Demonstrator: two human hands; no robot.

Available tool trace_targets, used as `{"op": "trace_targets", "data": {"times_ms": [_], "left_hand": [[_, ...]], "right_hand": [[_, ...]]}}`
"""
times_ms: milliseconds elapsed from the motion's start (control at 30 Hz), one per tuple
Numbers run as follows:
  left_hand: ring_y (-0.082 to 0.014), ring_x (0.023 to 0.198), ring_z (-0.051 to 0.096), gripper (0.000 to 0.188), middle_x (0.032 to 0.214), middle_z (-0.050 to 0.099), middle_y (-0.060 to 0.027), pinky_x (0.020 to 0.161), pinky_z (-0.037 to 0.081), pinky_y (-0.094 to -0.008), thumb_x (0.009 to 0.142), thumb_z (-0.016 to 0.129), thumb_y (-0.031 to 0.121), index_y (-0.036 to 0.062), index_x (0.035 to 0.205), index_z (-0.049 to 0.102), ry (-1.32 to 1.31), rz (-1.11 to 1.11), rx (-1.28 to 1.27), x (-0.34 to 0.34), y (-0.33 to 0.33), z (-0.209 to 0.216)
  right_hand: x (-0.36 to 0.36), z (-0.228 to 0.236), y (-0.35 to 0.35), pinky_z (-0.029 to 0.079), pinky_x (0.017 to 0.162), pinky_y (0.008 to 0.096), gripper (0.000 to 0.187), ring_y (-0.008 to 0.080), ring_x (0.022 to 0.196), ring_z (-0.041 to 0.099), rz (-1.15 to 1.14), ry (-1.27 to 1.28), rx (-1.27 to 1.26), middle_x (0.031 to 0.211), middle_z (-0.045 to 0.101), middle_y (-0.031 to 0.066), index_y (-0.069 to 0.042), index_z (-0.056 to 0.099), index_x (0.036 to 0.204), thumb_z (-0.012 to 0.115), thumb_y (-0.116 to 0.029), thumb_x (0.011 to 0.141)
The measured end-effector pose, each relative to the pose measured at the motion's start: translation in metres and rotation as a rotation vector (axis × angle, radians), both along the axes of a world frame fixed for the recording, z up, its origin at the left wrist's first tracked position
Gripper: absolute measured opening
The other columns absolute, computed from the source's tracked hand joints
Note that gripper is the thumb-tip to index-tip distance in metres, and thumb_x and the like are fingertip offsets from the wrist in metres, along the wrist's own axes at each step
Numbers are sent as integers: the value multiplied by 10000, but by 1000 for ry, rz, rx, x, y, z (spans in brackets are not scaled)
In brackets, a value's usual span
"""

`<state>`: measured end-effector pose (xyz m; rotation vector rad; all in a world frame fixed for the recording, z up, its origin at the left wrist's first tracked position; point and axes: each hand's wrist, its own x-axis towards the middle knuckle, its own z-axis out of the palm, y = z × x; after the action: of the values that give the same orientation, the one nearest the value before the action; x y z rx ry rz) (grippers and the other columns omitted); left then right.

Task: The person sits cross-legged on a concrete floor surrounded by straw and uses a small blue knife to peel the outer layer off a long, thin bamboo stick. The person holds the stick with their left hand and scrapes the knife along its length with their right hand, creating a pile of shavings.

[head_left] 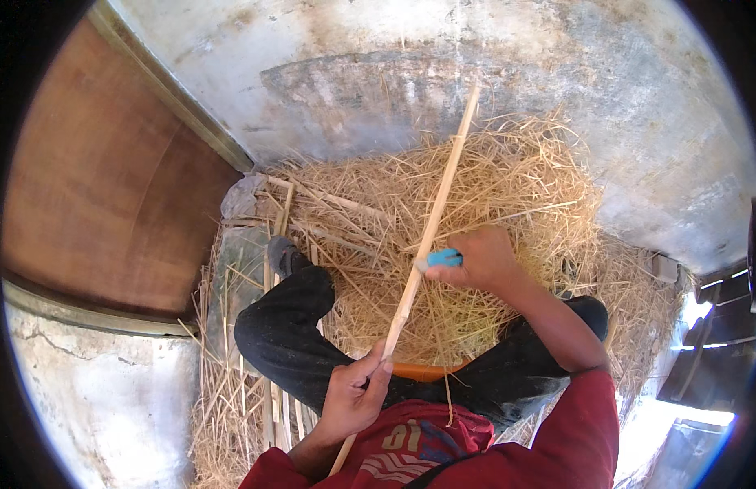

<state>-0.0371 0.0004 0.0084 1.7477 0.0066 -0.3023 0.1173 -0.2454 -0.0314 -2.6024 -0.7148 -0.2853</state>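
A long, pale bamboo strip (440,196) slants from my lap up toward the wall, with a node partway along it. My left hand (357,399) is closed around its lower part, the thumb laid along it. Farther up, my right hand (480,259) grips a small knife with a blue handle (445,258). The knife's pale front end meets the strip's right side. The fingers of my right hand partly hide the handle, and the cutting edge is too small to make out.
Loose straw-like shavings (508,179) are heaped between my legs and the stained wall (590,106). More strips (282,407) lie beside my left leg. A brown panel (117,179) stands at the left. Something orange (427,372) shows under me.
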Motion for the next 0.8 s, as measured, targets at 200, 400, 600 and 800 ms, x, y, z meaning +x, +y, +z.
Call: {"op": "trace_targets", "data": {"times_ms": [200, 400, 600, 800], "left_hand": [[-4, 597, 412, 331, 649, 491, 34, 504, 352, -186, 916, 549, 49, -73, 1223, 523, -39, -62, 85, 2, -7, 9], [-14, 577, 416, 339, 628, 487, 25, 489, 354, -193, 911, 554, 42, -72, 1229, 520, -26, -70, 92, -5, -3, 9], [-18, 609, 462, 343, 649, 533, 8, 509, 385, -195, 903, 559, 29, -71, 1229, 521, -38, -170, 122, -32, 9, 15], [-20, 610, 492, 348, 641, 562, -9, 530, 404, -193, 893, 586, 46, -58, 1221, 534, 24, -177, 128, -48, 20, 10]], "right_hand": [[32, -12, -26, 457, 466, 387, 688, 266, 442, 567, -169, -68, -45, 464, 518, 85, -76, 605, 581, 508, -737, 744], [52, -17, -43, 440, 427, 372, 671, 226, 439, 554, -253, -155, -60, 457, 505, 50, -73, 622, 638, 518, -725, 757], [91, -8, -97, 461, 477, 404, 729, 240, 510, 577, -684, 254, 96, 514, 551, 51, -68, 665, 749, 423, -753, 795], [103, -19, -124, 486, 584, 420, 757, 293, 617, 627, -649, 62, -64, 617, 610, 142, -62, 699, 817, 381, -748, 810]]}}
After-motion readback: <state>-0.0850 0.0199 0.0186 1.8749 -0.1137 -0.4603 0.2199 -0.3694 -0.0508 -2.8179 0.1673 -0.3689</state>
